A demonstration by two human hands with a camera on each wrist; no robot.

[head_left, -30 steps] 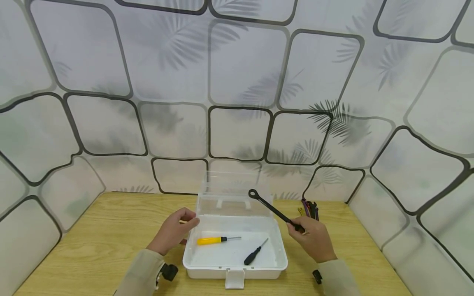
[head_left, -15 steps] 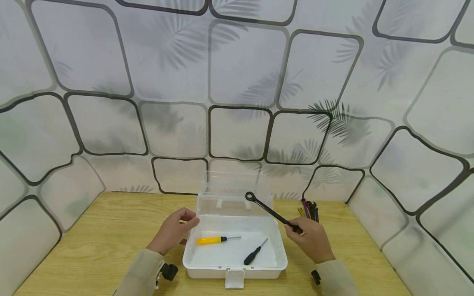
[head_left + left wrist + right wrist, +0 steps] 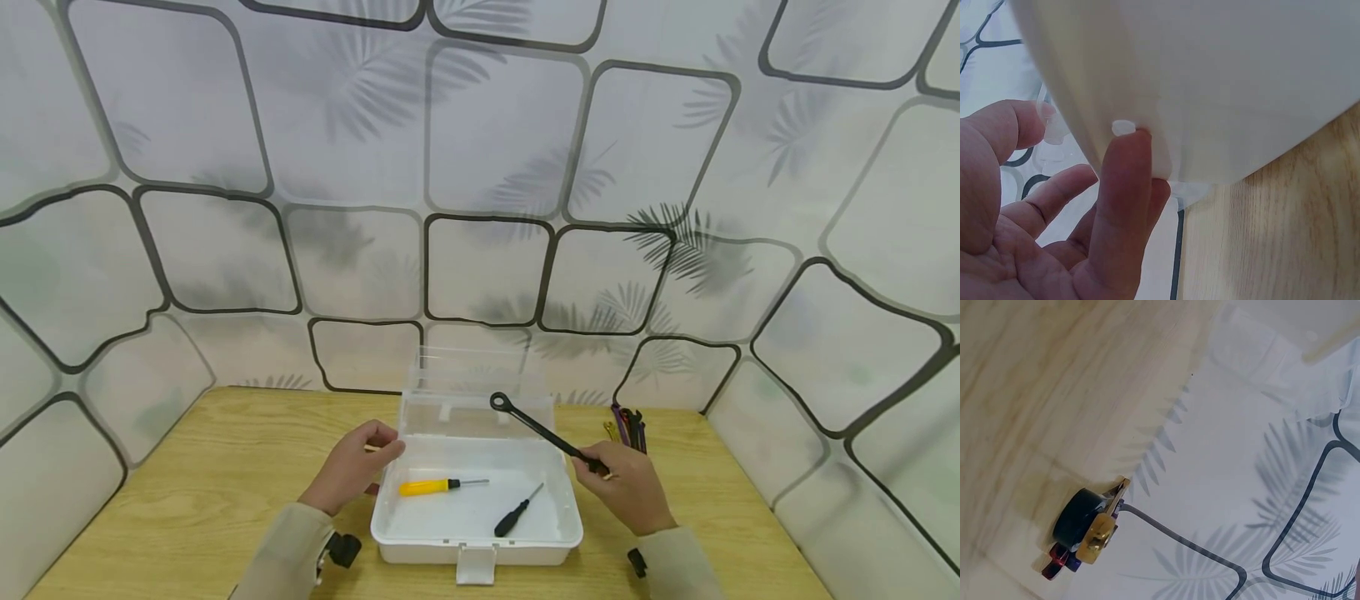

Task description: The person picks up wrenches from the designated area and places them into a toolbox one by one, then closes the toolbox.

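A white plastic toolbox (image 3: pixel 476 554) stands on the table with its clear lid (image 3: pixel 459 410) raised. My left hand (image 3: pixel 349 468) holds its left rear corner. The thumb lies at the rim, and fingers (image 3: pixel 1124 181) bear on the outer wall in the left wrist view. My right hand (image 3: pixel 626 487) grips a black wrench (image 3: pixel 542 432) by its lower end, which is partly hidden. The wrench's ring end points up and left, in front of the lid. A yellow-handled screwdriver (image 3: pixel 427 487) and a black-handled screwdriver (image 3: pixel 512 518) lie apart inside the toolbox.
A small cluster of gold, purple, red and black tools (image 3: pixel 633 429) sits at the table's back right, against the patterned wall cloth (image 3: pixel 483 271). It also shows in the right wrist view. A latch (image 3: pixel 476 567) hangs down at the toolbox front.
My right hand has drifted slightly left, carrying the wrench's ring end further over the toolbox. My left hand and both screwdrivers stay in place.
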